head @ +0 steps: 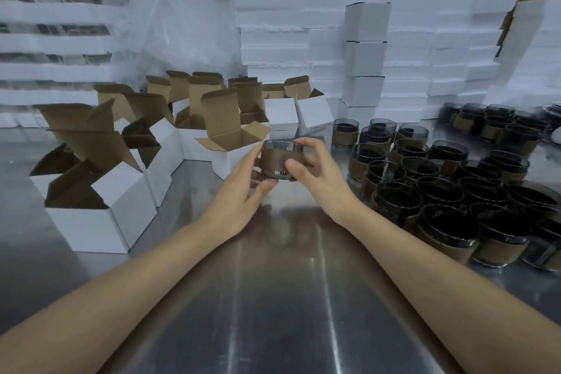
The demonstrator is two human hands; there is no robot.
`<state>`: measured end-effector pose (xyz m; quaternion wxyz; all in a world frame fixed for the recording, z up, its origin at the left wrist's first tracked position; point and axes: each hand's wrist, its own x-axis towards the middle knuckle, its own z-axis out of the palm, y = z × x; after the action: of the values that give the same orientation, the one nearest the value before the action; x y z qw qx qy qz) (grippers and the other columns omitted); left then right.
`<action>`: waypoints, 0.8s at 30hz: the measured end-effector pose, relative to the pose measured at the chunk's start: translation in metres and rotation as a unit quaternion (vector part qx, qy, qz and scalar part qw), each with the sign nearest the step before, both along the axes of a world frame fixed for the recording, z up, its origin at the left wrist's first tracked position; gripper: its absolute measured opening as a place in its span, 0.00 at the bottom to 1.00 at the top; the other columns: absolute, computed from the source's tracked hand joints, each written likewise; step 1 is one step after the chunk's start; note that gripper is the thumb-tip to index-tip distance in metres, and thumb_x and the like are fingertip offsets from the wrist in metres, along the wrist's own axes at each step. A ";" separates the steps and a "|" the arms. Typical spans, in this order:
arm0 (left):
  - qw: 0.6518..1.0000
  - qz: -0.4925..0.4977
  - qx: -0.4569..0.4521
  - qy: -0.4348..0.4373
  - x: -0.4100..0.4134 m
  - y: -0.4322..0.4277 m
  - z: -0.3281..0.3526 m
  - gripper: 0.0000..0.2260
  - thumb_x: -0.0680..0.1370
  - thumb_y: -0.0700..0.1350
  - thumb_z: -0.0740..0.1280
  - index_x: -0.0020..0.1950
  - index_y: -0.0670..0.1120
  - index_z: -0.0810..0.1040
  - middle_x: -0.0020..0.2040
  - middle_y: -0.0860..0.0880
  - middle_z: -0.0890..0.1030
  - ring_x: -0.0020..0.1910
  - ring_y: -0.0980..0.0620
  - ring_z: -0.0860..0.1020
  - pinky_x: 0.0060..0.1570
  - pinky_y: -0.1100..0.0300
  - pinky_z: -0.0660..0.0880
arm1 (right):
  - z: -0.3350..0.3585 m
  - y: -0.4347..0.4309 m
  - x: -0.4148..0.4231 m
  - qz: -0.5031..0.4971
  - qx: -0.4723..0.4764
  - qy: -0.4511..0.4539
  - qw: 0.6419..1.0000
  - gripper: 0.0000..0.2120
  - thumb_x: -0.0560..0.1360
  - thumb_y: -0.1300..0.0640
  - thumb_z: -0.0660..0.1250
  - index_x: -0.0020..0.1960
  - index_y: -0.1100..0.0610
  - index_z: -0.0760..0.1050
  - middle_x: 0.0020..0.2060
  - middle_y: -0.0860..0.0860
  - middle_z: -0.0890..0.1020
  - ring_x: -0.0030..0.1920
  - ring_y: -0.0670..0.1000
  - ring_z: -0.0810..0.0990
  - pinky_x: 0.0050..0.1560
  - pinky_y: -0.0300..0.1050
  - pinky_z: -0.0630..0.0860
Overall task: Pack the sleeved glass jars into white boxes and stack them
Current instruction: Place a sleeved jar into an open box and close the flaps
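Both hands hold one sleeved glass jar [278, 158] above the steel table, a dark glass with a brown card sleeve round it. My left hand [243, 191] grips its left side and base. My right hand [315, 170] grips its right side, thumb on the sleeve. Just behind the jar stands an open white box [239, 158] with its brown flaps up. Several more open white boxes [100, 215] stand at the left. Several sleeved jars [440, 191] crowd the table at the right. A stack of closed white boxes [365, 55] rises at the back.
Piles of white foam blocks [279, 15] fill the back wall, with clear plastic bags [179, 27] at the back left. Foam trays [51, 45] are stacked at far left. The steel table [273, 282] stretches toward me between my arms.
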<state>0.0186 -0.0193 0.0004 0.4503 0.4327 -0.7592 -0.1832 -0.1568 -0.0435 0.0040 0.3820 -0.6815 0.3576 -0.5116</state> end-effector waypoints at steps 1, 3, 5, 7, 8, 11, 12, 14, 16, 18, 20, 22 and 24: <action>1.000 0.001 -0.003 0.003 0.001 0.000 0.000 0.24 0.81 0.45 0.63 0.66 0.68 0.56 0.56 0.67 0.72 0.51 0.69 0.73 0.46 0.78 0.68 | 0.000 0.001 0.000 0.007 -0.005 0.005 1.000 0.21 0.74 0.54 0.70 0.63 0.46 0.67 0.57 0.48 0.80 0.56 0.45 0.80 0.55 0.37 0.75; 1.000 0.002 0.003 0.004 0.002 -0.002 -0.001 0.23 0.81 0.45 0.63 0.69 0.63 0.57 0.56 0.63 0.73 0.50 0.68 0.74 0.46 0.78 0.68 | 0.000 0.001 0.001 0.014 -0.011 0.021 1.000 0.27 0.71 0.52 0.73 0.66 0.44 0.67 0.61 0.45 0.77 0.61 0.43 0.78 0.60 0.37 0.74; 1.000 0.004 0.014 0.006 0.003 -0.003 -0.001 0.23 0.81 0.45 0.63 0.71 0.60 0.57 0.56 0.60 0.73 0.50 0.66 0.74 0.46 0.78 0.69 | -0.001 0.000 0.000 0.016 -0.010 0.024 1.000 0.31 0.71 0.52 0.74 0.69 0.43 0.65 0.65 0.46 0.75 0.64 0.43 0.76 0.63 0.40 0.73; 1.000 0.006 0.013 0.004 0.003 -0.004 -0.002 0.24 0.80 0.45 0.63 0.72 0.58 0.57 0.56 0.60 0.73 0.51 0.65 0.74 0.46 0.78 0.68 | -0.002 -0.001 0.000 0.017 -0.007 0.022 1.000 0.35 0.69 0.51 0.75 0.72 0.44 0.63 0.66 0.46 0.74 0.65 0.44 0.75 0.66 0.43 0.72; 1.000 0.006 0.011 0.002 0.003 -0.004 -0.002 0.25 0.80 0.46 0.63 0.73 0.57 0.57 0.56 0.61 0.73 0.50 0.65 0.74 0.45 0.78 0.68 | -0.001 -0.001 -0.001 0.017 -0.003 0.022 1.000 0.38 0.67 0.48 0.75 0.74 0.44 0.62 0.66 0.46 0.73 0.65 0.45 0.74 0.66 0.45 0.72; 1.000 0.015 0.009 -0.003 0.004 -0.005 -0.003 0.26 0.80 0.46 0.63 0.76 0.53 0.57 0.56 0.59 0.73 0.51 0.67 0.73 0.44 0.79 0.68 | 0.000 0.001 0.000 0.017 0.006 0.035 0.999 0.47 0.63 0.45 0.77 0.76 0.47 0.59 0.67 0.46 0.73 0.65 0.46 0.75 0.67 0.48 0.72; 1.000 0.019 0.009 -0.004 0.005 -0.006 -0.004 0.26 0.80 0.46 0.63 0.76 0.53 0.57 0.58 0.57 0.73 0.51 0.67 0.73 0.44 0.79 0.68 | 0.000 0.001 0.000 0.017 0.007 0.042 0.999 0.48 0.62 0.44 0.77 0.77 0.47 0.57 0.68 0.46 0.72 0.65 0.46 0.75 0.68 0.49 0.71; 1.000 0.023 0.010 -0.007 0.005 -0.006 -0.004 0.27 0.80 0.46 0.63 0.77 0.52 0.57 0.60 0.54 0.72 0.53 0.68 0.72 0.45 0.78 0.69 | 0.001 0.003 0.000 0.015 0.004 0.054 0.998 0.48 0.63 0.44 0.77 0.77 0.46 0.56 0.68 0.46 0.71 0.66 0.47 0.74 0.68 0.49 0.71; 1.000 0.023 0.004 -0.003 0.004 -0.005 -0.004 0.27 0.80 0.45 0.63 0.77 0.53 0.57 0.62 0.54 0.71 0.53 0.68 0.72 0.46 0.79 0.69 | 0.002 0.004 0.000 0.007 -0.007 0.060 0.998 0.46 0.66 0.48 0.77 0.77 0.45 0.56 0.68 0.47 0.69 0.66 0.47 0.73 0.69 0.48 0.70; 1.000 0.022 -0.011 0.006 0.004 -0.005 -0.004 0.27 0.80 0.44 0.65 0.76 0.54 0.57 0.63 0.56 0.70 0.54 0.69 0.72 0.47 0.79 0.68 | 0.002 0.003 0.000 0.001 -0.018 0.066 0.998 0.44 0.69 0.51 0.76 0.77 0.45 0.55 0.67 0.47 0.68 0.65 0.45 0.73 0.69 0.44 0.70; 0.999 0.030 -0.027 0.005 0.005 -0.005 -0.003 0.28 0.79 0.43 0.65 0.76 0.54 0.58 0.63 0.57 0.66 0.56 0.73 0.69 0.50 0.80 0.67 | 0.001 0.002 0.001 -0.003 -0.024 0.074 0.997 0.43 0.70 0.53 0.76 0.77 0.46 0.54 0.66 0.43 0.69 0.65 0.44 0.73 0.66 0.39 0.70; 0.999 0.037 -0.038 0.000 0.005 -0.004 -0.002 0.29 0.79 0.42 0.66 0.76 0.53 0.58 0.63 0.58 0.64 0.58 0.74 0.66 0.54 0.80 0.66 | 0.001 0.002 0.001 -0.014 -0.027 0.080 0.996 0.43 0.70 0.53 0.76 0.77 0.47 0.55 0.64 0.39 0.70 0.63 0.41 0.73 0.63 0.33 0.70; 0.998 0.027 -0.055 -0.006 0.004 -0.003 -0.002 0.29 0.78 0.40 0.67 0.76 0.50 0.60 0.64 0.56 0.63 0.61 0.71 0.66 0.57 0.78 0.65 | 0.001 0.002 0.002 -0.029 -0.042 0.078 0.996 0.41 0.69 0.57 0.76 0.75 0.47 0.59 0.64 0.41 0.73 0.64 0.41 0.73 0.62 0.33 0.71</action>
<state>0.0229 -0.0219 -0.0016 0.4739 0.4285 -0.7589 -0.1262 -0.1550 -0.0415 0.0047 0.3089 -0.7241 0.3845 -0.4821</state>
